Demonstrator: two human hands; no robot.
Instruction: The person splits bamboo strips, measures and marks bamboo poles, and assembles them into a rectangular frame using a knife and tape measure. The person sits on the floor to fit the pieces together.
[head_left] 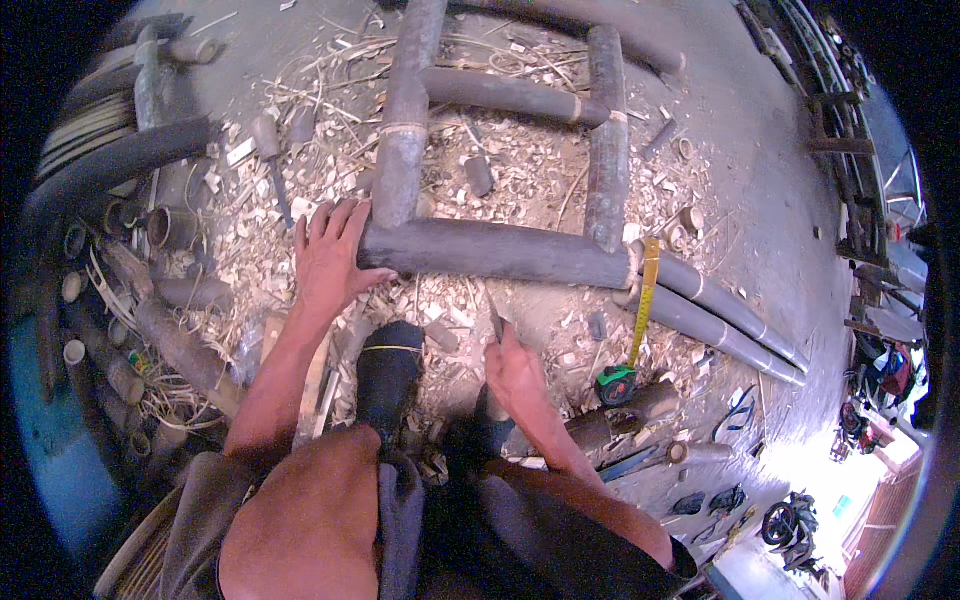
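A dark bamboo frame lies on the floor before me, its near crosspiece a thick pole point(490, 248). My left hand point(333, 252) rests on that pole's left end, fingers spread and thumb along its near side. Below the pole, apart from it, my right hand point(515, 368) is closed round a knife point(495, 316), its narrow blade pointing up and away from me. The handle is mostly hidden in the fist. A tape measure point(615, 384) with a green and black case hangs or lies right of this hand, its yellow tape drawn out to the pole's right end.
Pale wood chips point(530, 180) cover the floor around the frame. A chisel-like tool point(279, 190) with a wooden handle lies left of it. Cut bamboo pieces point(175, 228) pile up at the left. Two slim poles point(720, 330) stretch out at the right; a motorcycle point(790, 530) stands farther off.
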